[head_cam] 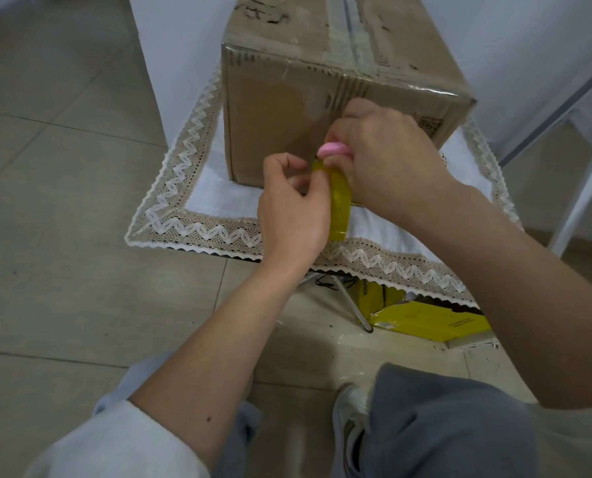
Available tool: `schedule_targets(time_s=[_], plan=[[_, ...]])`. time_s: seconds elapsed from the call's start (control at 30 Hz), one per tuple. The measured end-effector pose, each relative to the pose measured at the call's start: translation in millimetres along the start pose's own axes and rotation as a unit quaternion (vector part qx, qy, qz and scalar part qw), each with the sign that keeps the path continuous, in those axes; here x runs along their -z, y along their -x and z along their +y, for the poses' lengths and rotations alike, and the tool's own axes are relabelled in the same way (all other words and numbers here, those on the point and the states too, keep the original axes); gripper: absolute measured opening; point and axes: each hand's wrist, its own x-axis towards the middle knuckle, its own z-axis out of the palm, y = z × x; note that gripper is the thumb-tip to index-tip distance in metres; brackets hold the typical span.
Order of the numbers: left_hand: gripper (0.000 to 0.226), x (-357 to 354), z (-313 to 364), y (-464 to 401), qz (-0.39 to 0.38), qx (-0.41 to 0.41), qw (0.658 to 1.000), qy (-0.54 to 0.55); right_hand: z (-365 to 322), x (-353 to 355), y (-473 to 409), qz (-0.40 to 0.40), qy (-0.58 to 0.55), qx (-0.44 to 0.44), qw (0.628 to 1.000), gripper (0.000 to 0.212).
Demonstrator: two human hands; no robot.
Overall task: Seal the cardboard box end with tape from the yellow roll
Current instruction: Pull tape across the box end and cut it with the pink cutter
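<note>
Yellow tape roll (340,205) stands on edge at frame centre, just below the cardboard box (287,125) end on the table (218,208). My right hand (387,160) grips a pink cutter (334,150) above it; my left hand (293,208) pinches the roll's top, both equally near.
</note>
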Motion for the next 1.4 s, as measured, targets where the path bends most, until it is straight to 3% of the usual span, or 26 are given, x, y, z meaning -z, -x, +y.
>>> schedule_targets(time_s=[0.6,1.13,1.4], plan=[[0.015,-1,1,3,0.027,-0.017,0.999,-0.026,10,-4,12,0.022,-0.026,-0.001,0.999,0.029],[0.016,-2,-1,3,0.034,-0.012,0.999,-0.041,22,-14,27,0.094,-0.111,0.013,0.989,0.025],[0.015,-2,-2,6,0.015,-0.055,0.996,-0.072,24,-12,25,0.09,-0.101,0.03,0.99,0.022]])
